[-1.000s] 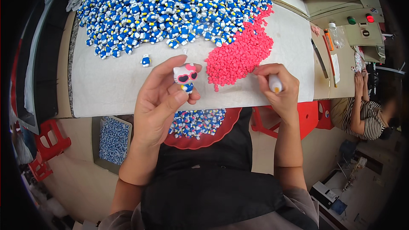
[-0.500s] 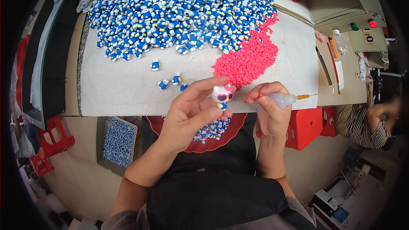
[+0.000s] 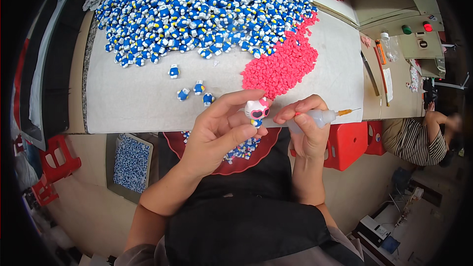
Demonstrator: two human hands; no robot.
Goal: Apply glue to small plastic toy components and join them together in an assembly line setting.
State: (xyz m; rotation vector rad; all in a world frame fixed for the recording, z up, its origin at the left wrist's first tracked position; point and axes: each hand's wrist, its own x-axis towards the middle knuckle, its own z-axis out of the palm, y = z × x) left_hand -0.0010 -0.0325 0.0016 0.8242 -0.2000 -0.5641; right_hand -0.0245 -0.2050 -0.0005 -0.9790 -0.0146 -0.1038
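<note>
My left hand [image 3: 209,135] is closed round a small white cat figurine [image 3: 256,109] with pink heart-shaped sunglasses, a pink bow and a blue body. It is held upright over the table's near edge, face toward me. My right hand [image 3: 310,133] grips a translucent squeeze bottle [image 3: 320,117], whose orange needle tip [image 3: 346,112] points right, away from the figurine. A tiny red-pink piece [image 3: 297,114] shows at that hand's thumb and fingertips, partly hidden. The fingertips are close to the figurine, with a small gap between.
Blue-and-white figurine bodies [image 3: 197,15] are heaped at the back, beside a pile of small pink pieces [image 3: 286,69]. Several loose bodies [image 3: 198,87] lie nearer. A red basin [image 3: 236,167] with figurine parts sits below the edge. Red stools [image 3: 347,145] and a seated person [image 3: 419,138] are at right.
My right hand with the bottle has come a little closer to the figurine, and its needle tip tilts slightly upward. The whole view has shifted slightly.
</note>
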